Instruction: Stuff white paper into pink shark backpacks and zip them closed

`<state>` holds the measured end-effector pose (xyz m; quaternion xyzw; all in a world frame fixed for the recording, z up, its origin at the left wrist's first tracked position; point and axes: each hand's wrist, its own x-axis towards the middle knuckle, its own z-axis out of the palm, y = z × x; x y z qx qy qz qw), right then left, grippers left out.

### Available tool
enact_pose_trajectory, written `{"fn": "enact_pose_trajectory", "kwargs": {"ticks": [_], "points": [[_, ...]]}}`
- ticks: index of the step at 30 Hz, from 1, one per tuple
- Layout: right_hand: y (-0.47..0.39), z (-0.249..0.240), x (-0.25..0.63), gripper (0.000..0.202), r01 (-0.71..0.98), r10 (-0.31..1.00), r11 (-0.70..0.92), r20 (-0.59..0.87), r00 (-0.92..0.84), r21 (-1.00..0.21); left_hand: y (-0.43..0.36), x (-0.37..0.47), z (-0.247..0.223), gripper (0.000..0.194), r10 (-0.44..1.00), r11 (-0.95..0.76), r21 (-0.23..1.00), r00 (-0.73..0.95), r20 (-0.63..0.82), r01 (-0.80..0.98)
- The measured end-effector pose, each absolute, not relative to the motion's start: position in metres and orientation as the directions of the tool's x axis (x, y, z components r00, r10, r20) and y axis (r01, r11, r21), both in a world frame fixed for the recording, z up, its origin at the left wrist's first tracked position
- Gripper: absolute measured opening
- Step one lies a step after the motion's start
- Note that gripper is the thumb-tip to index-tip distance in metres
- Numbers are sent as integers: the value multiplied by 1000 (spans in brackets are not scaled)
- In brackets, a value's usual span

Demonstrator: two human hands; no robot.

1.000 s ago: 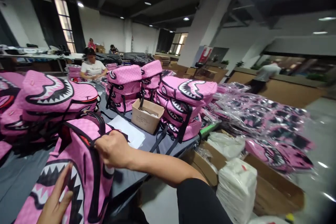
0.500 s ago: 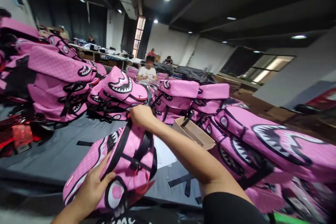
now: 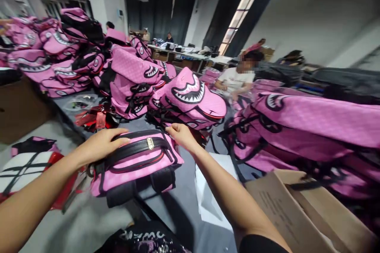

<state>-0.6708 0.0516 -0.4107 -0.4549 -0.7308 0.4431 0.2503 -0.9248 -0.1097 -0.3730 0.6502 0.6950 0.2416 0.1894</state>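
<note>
Mid-frame, the pink backpack [image 3: 136,161], lengthwise left to right, was pinched at its upper-right corner by the right hand [image 3: 184,137], touched at left by the loosely spread left hand [image 3: 102,144].

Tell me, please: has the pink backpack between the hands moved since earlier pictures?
Yes: the pink backpack has moved left. It overlapped the white papers before; now grey table shows between them.

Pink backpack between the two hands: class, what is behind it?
Behind the backpack are piled pink shark-mouth backpacks. Its body covers part of the grey tabletop, so that part cannot be seen.
</note>
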Motion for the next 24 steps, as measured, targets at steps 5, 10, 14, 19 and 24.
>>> {"fn": "enact_pose_trajectory", "kwargs": {"ticks": [5,10,14,19,24], "points": [[92,-459,-644,37,426,792,-13,-270,-548,-905,-92,-925,-385,48,997,28,702,-73,34,712],[121,-520,-642,38,553,703,-115,-461,-542,-825,-95,-923,-388,46,979,120,755,-202,17,645],[143,-534,-655,39,606,675,-80,-490,-552,-791,-81,-920,-389,47,960,148,781,-279,35,607],[148,-532,-644,35,559,738,79,-328,-590,-826,-90,-914,-376,47,965,175,695,-263,22,698],[133,-561,-623,35,425,710,68,-255,-656,-903,-109,-897,-368,37,980,152,591,-200,16,792]]}}
